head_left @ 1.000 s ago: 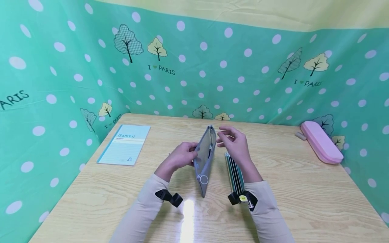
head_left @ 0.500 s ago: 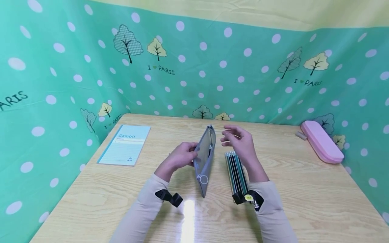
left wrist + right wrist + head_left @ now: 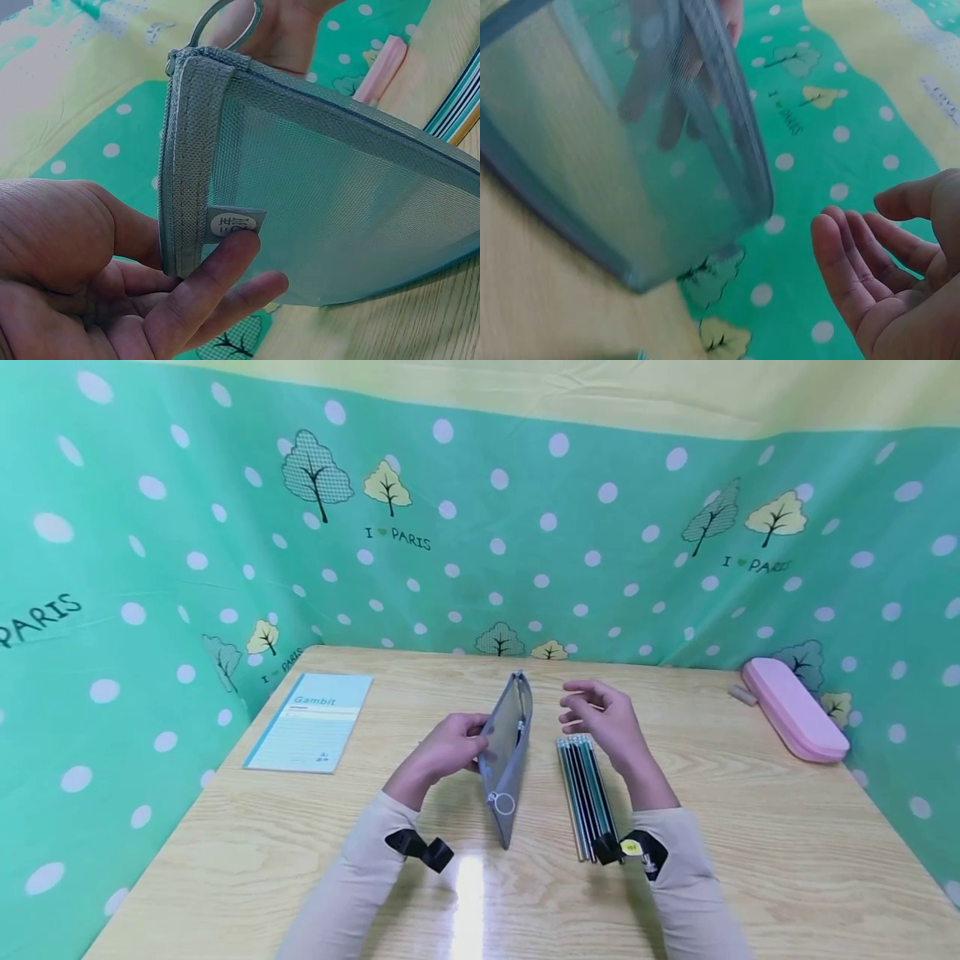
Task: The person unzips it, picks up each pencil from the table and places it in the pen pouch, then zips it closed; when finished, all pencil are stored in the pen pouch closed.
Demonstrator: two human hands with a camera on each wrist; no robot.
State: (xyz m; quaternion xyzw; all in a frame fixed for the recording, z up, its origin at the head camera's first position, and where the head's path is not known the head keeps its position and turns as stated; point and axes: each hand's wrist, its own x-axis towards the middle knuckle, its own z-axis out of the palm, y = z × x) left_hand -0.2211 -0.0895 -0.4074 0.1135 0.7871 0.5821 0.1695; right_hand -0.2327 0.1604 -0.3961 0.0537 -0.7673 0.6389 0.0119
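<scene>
A grey mesh zip pouch (image 3: 501, 760) stands on edge on the table, its zipped side open upward and a ring pull at the near end. My left hand (image 3: 450, 745) holds its left side; in the left wrist view its fingers (image 3: 210, 289) lie along the mesh by a small label. Inside the mouth shows a small dark, light-tipped end (image 3: 520, 729). My right hand (image 3: 606, 720) hovers right of the pouch with fingers loosely curled and nothing in them. Just below that hand, a row of dark, green and gold pencils (image 3: 585, 793) lies side by side.
A pale blue notebook (image 3: 311, 722) lies at the left of the wooden table (image 3: 750, 860). A pink pencil case (image 3: 795, 710) rests at the far right with a small grey-brown block (image 3: 742, 695) next to it. A green dotted cloth (image 3: 525, 527) hangs behind.
My right hand has drawn away from the pouch to the right, uncovering more of the pencils. The left hand and pouch have stayed nearly still.
</scene>
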